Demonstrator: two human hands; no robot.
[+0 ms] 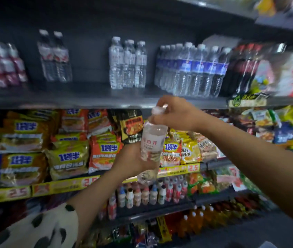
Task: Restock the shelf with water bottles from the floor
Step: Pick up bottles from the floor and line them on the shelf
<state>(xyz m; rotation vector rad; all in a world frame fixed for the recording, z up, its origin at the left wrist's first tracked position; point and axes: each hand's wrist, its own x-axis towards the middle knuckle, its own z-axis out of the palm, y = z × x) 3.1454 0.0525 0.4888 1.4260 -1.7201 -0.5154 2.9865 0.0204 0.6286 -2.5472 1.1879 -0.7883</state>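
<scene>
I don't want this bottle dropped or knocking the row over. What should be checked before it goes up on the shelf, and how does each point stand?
1. Bottle held by both hands: ok. The left hand wraps its lower body, the right hand pinches the cap.
2. Cap on: ok.
3. Matching stock found: ok. Clear bottles with pale labels stand on the upper shelf.
4. Free space beside them: ok. There is a bare gap to their left.
5. Bottle upright: not ok, it tilts slightly.
6. Bottle high enough to clear the shelf edge: not ok, its base is well below.
</scene>
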